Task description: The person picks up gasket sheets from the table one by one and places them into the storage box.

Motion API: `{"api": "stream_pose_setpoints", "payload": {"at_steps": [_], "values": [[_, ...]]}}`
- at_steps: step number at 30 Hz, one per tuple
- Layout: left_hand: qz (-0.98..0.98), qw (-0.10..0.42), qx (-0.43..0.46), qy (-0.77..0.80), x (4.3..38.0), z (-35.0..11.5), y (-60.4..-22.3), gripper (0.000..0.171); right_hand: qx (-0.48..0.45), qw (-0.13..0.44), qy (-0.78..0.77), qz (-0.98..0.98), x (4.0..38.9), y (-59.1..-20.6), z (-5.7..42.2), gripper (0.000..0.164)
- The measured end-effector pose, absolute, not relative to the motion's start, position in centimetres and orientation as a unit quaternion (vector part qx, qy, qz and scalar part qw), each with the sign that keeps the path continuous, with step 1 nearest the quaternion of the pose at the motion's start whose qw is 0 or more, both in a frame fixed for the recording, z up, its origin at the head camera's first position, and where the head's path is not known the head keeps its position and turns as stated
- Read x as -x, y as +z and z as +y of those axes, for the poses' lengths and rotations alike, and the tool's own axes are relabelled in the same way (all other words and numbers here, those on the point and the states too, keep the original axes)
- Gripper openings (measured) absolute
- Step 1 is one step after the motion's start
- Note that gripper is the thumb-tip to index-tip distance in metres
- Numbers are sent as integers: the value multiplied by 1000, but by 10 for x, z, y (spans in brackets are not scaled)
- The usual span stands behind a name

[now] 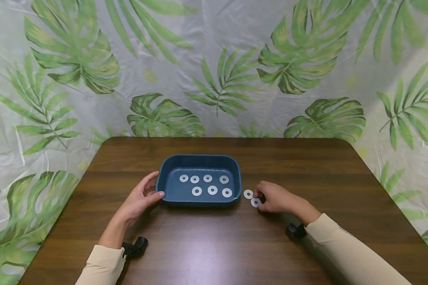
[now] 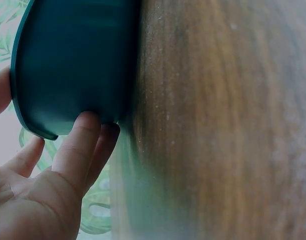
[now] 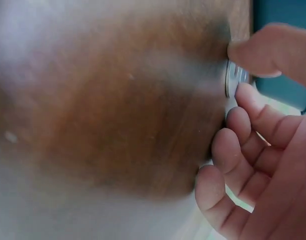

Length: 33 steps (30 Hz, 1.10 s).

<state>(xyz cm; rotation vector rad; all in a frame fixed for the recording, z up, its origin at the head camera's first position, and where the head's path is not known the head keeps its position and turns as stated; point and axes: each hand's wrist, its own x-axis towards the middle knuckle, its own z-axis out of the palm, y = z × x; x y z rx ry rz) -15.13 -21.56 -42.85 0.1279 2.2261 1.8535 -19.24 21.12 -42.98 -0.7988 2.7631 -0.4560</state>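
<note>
A blue rectangular tub [image 1: 199, 202] stands on the table with several flat metal washers [image 1: 197, 191] lying apart on its floor. My left hand [image 1: 140, 200] holds the tub's left end, thumb at the near corner and index finger at the rim farther back. In the left wrist view, fingertips [image 2: 86, 120] rest against the outer wall. Just right of the tub, my right hand [image 1: 276, 198] pinches a washer [image 1: 255, 202] by its edge between thumb and index finger, low at the tabletop. Another washer [image 1: 248, 194] lies beside it, nearer the tub.
The brown wooden table [image 1: 207, 241] has rounded far corners. Behind it hangs a pale curtain [image 1: 228, 35] printed with green leaves. A black wrist strap [image 1: 135, 246] is on the left arm, another strap [image 1: 296, 231] on the right.
</note>
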Motion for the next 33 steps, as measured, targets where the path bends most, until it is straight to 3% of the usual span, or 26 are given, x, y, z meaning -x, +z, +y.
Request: {"api": "stream_pose_setpoints", "payload": {"at_steps": [9,14,21,29,33], "values": [[765,122,-42,631,152,-217,-428,74,260,145,-146,943,198,-429,208,20],[766,125,-43,629,152,-216,-428,74,279,112,-150,942,195,-430,211,27],[767,127,-46,627,153,-216,-427,75,299,66,-148,941,189,-431,213,22],[770,128,-40,624,156,-217,-428,75,233,162,-144,948,200,-422,201,22],[766,130,-41,628,156,-216,-430,75,227,176,-139,948,200,-424,201,26]]}}
